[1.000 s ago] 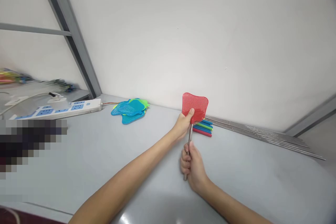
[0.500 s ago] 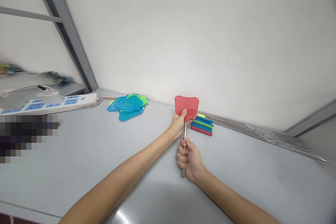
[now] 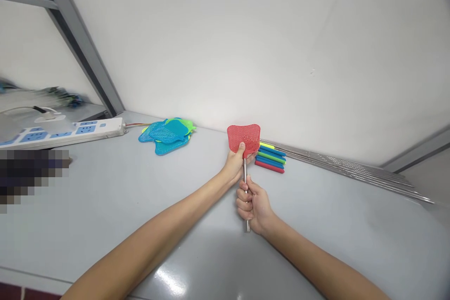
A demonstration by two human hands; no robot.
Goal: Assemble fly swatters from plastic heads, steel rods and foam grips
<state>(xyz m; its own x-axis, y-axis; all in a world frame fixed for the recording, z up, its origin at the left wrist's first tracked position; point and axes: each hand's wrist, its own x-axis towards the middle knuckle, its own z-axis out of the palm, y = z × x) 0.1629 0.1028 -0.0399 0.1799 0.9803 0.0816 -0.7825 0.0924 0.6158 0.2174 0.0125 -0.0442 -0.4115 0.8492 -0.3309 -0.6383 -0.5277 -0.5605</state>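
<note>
And here we have it: a red plastic mesh paddle, roughly square with a dipped top edge (image 3: 243, 136), stands broad face up in the middle, lifted over the smooth grey tabletop (image 3: 204, 262). The left hand (image 3: 234, 165) has it by the base, thumb pressed flat on the front, fingers wrapped round behind, a closed pinch on the plastic. Straight below the paddle runs a slim, shiny metal rod (image 3: 245, 168), its top meeting the paddle's red neck; how deep it sits there, I cannot tell. The right hand (image 3: 259, 206) is down on that rod, a full fist, fingers curled right round, thumb lying up along it, and the rod's lower end pokes out beneath.

Just to the right of the paddle, a little lower, lies a row of slim blue, green, yellow and red plastic tubes (image 3: 270, 160). Farther right of it stretches a bundle of long, thin, silvery metal rods (image 3: 337, 167), along the foot of the plain white wall (image 3: 211, 56). Over to the paddle's left, well apart, blue and lime-green mesh heads (image 3: 170, 131) overlap in a pile; farther left still, a white power strip with blue socket panels (image 3: 112, 127).
</note>
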